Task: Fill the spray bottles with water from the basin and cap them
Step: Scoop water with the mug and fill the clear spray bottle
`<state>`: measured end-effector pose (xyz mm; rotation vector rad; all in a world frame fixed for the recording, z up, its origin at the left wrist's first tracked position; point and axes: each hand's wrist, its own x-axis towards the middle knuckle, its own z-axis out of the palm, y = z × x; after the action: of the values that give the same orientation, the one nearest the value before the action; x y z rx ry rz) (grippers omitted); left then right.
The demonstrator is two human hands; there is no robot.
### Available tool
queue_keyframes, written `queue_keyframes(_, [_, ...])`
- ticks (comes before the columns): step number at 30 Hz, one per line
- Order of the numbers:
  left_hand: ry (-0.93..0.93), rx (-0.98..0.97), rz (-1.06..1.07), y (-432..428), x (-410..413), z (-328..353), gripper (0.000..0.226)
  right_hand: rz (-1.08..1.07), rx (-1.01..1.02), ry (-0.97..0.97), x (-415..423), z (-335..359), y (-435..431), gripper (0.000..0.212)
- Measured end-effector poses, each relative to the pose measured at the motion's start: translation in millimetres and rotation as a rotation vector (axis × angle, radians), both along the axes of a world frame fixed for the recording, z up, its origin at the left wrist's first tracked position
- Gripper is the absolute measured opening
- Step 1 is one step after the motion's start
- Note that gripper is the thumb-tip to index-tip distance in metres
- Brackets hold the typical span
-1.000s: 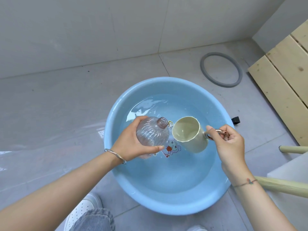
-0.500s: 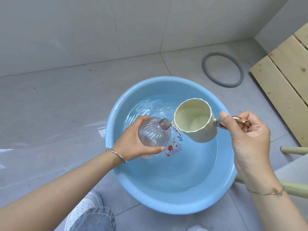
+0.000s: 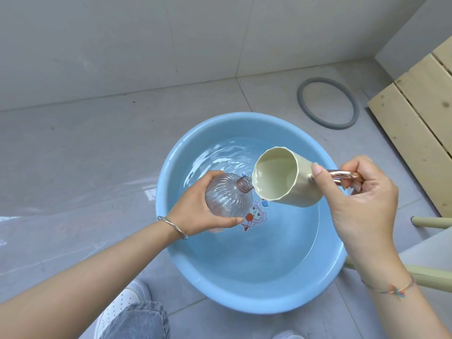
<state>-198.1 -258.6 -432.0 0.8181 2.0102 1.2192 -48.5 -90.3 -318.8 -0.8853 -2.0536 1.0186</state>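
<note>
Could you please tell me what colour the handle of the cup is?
The cup's handle is shiny rose gold or copper, seen in the head view.

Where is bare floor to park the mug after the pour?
Widest: grey floor tiles left of the blue basin, back to the wall. Smaller: the strip between basin rim and grey ring. Crowded: over the basin, left hand with ribbed bottle, right hand with mug; wooden slats and pale green legs on the right; shoes near side.

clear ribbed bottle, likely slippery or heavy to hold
Probably light: the clear ribbed bottle looks mostly empty in the left hand. Its ribs likely aid grip. The round body may roll if laid down.
</note>
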Motion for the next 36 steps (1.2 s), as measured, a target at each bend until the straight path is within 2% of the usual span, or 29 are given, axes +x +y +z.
queue_keyframes(10, [-0.002, 0.004, 0.001, 0, 0, 0, 0.09, 0.052, 0.191, -0.018, 0, 7, -3, 0.038])
queue_keyframes(36, [-0.013, 0.022, -0.002, 1, 1, 0, 0.085, 0.123, 0.414, -0.068, -8, 17, -8, 0.035])
